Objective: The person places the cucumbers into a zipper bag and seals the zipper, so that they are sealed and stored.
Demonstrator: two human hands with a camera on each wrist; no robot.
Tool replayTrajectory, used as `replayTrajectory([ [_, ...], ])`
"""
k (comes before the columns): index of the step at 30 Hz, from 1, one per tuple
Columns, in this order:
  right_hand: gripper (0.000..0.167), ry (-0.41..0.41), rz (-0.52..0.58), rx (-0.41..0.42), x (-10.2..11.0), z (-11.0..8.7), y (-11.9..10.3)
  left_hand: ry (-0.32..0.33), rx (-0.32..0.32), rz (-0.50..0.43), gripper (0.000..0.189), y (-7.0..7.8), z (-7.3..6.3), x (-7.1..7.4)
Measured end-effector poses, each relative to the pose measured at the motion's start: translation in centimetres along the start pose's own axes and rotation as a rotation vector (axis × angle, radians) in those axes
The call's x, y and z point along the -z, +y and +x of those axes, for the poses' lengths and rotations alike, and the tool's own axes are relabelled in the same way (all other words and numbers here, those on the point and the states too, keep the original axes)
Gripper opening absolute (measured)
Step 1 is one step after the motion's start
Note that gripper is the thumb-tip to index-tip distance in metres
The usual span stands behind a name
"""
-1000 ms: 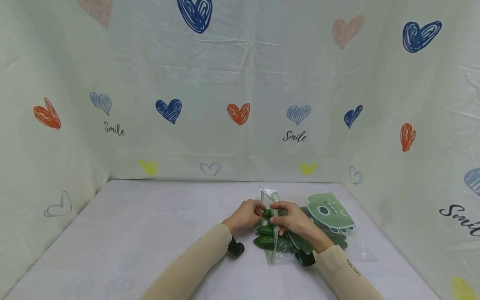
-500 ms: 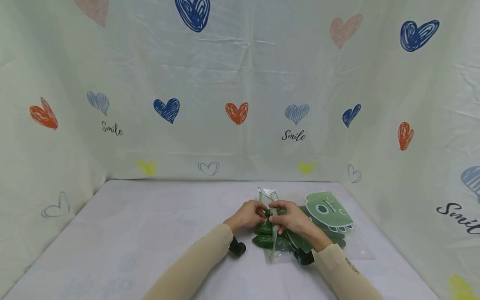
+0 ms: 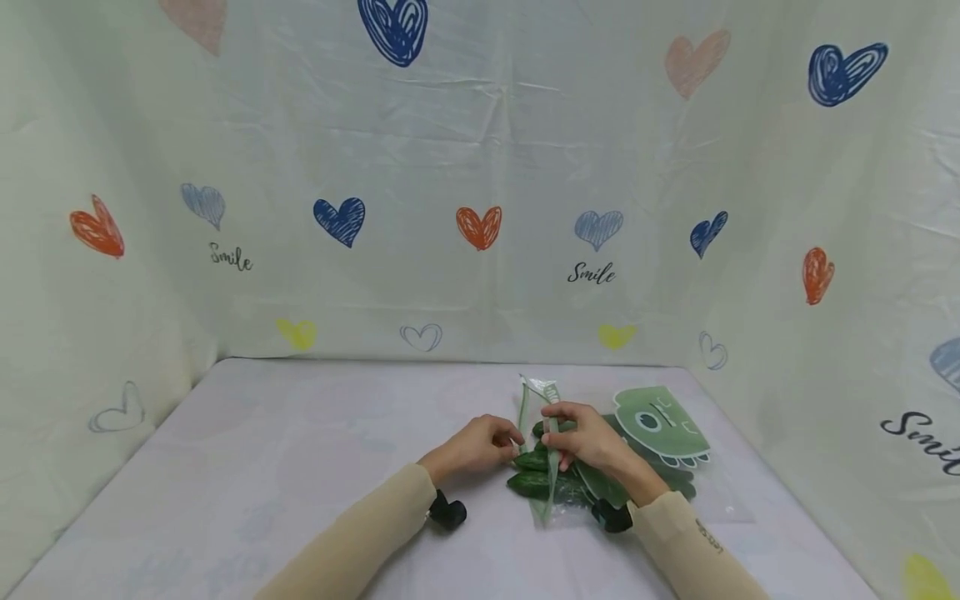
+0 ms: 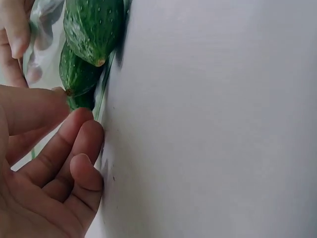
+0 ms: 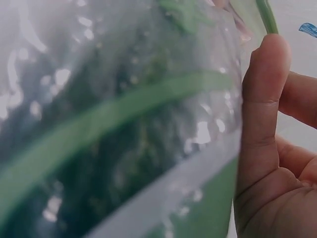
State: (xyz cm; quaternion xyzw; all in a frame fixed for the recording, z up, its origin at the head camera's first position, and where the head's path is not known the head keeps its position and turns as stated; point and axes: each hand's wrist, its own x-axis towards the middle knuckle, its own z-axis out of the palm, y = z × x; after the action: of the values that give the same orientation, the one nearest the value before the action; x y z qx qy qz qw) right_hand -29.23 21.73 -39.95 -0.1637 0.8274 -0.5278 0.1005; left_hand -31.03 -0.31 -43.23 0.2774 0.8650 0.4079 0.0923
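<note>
A clear zip bag (image 3: 723, 492) with a green cartoon face lies at the table's right, its mouth to the left. Several cucumbers (image 3: 529, 484) are in it, some tips poking out past the opening. My right hand (image 3: 588, 437) pinches the bag's green-edged upper lip between thumb and fingers, holding it raised. My left hand (image 3: 476, 446) is at the mouth, fingers loosely bent. In the left wrist view, the thumb (image 4: 37, 109) reaches a cucumber tip (image 4: 74, 74). The right wrist view is mostly filled by the bag's shiny film (image 5: 119, 124), blurred.
A white cloth covers the table (image 3: 262, 467), which stretches out to the left. Behind it hangs a pale curtain (image 3: 420, 283) printed with hearts. Black wrist cameras (image 3: 448, 511) sit under both wrists.
My left hand has drawn back from the upper cucumber, moving left and towards me to the tips of lower ones. My right hand keeps its pinch on the bag lip.
</note>
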Motion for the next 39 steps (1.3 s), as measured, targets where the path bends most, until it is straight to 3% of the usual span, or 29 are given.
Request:
replayTrajectory([
  [6,0.05,-0.006,0.028,0.015,0.0,0.0,0.2,-0.035,-0.022,-0.021,0.017,0.3,-1.2,-0.1],
  [14,0.05,-0.005,0.024,0.013,-0.1,0.1,0.2,0.011,-0.03,-0.013,0.015,0.7,-1.4,-0.6],
  [27,0.05,-0.012,0.027,0.018,0.0,0.1,0.4,0.046,-0.069,0.01,0.01,1.8,0.0,-2.0],
  [39,0.051,-0.013,0.03,0.023,0.2,0.2,0.5,0.06,-0.041,-0.011,0.009,1.7,0.6,-2.6],
])
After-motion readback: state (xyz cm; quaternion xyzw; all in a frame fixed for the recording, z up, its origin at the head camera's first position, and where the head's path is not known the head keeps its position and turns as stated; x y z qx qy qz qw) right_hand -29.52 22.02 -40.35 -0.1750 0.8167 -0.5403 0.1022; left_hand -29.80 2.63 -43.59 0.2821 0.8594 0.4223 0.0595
